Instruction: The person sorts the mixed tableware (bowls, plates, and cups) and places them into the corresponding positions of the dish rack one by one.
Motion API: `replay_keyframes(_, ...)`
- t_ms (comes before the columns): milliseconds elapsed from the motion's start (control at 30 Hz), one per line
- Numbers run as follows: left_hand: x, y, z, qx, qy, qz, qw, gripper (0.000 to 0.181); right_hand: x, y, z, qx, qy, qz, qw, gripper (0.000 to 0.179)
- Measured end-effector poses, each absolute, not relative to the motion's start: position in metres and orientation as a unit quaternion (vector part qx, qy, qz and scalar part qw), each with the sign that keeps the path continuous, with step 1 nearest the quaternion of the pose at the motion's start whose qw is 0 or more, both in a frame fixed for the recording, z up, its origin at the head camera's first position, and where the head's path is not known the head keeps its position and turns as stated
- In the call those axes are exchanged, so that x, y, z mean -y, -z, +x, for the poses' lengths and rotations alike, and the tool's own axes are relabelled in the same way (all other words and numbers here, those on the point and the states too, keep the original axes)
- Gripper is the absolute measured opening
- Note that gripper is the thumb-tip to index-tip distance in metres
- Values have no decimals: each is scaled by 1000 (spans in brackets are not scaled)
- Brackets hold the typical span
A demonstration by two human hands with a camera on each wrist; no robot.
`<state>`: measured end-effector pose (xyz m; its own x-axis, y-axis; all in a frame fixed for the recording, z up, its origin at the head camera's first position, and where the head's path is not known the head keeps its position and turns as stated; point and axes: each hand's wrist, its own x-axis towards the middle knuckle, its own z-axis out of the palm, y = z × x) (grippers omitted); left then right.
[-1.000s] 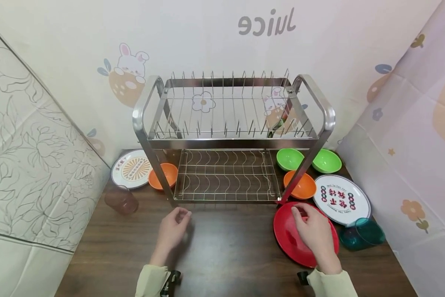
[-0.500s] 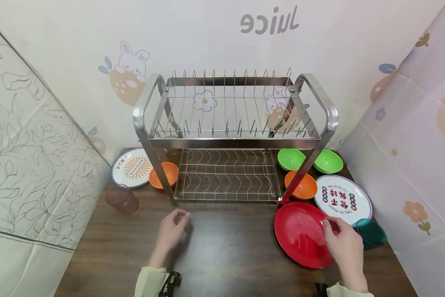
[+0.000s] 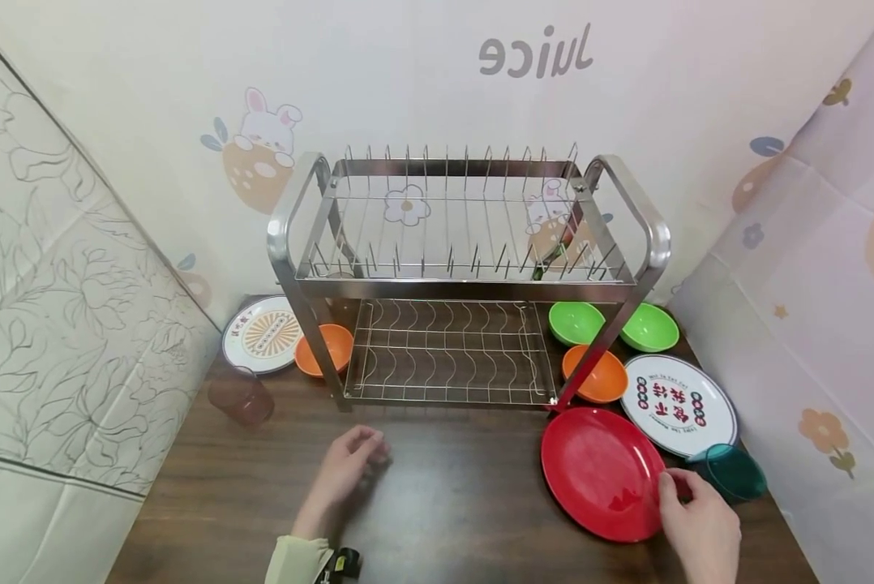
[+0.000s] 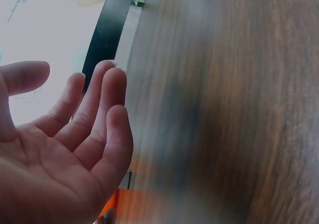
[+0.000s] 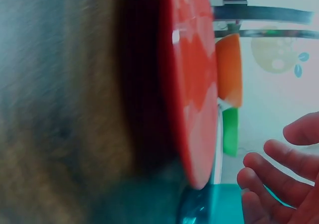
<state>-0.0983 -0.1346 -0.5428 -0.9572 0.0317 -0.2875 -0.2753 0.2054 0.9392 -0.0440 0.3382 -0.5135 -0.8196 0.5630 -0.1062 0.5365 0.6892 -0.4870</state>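
A glossy red plate (image 3: pixel 601 470) lies on the table, in front of the rack's right foot. My right hand (image 3: pixel 700 519) is at its right edge, fingertips overlapping the rim in the head view. The right wrist view shows that hand (image 5: pixel 284 179) with loosely bent fingers and nothing in them. A teal glass (image 3: pixel 736 477) lies tipped just beyond the hand, near a white plate (image 3: pixel 674 405) with red lettering. My left hand (image 3: pixel 345 466) hovers low in front of the rack's left foot. It is relaxed and holds nothing; its palm and bent fingers (image 4: pixel 117 134) show in the left wrist view.
A two-tier metal dish rack (image 3: pixel 466 289) stands at the back centre. Beside its right leg are two green bowls (image 3: pixel 650 328) and an orange bowl (image 3: pixel 603 377). To the left are another orange bowl (image 3: pixel 327 350), a patterned white plate (image 3: pixel 262 334) and a pinkish glass (image 3: pixel 242 397).
My right hand has moved from over the red plate to the right and nearer me, to its right edge. The left hand has shifted slightly, its fingers turning rightward. The view has tilted a little.
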Motion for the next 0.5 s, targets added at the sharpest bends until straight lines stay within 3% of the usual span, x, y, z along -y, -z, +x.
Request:
replay_keyframes(200, 133, 546, -98, -758, -628, -81, 155, 38, -346, 524, -41, 909, -262, -323, 1, 44)
replay_keyframes(500, 131, 549, -96, -752, -638, -64, 152, 40, -351, 536, -36, 900, -267, -343, -27, 56)
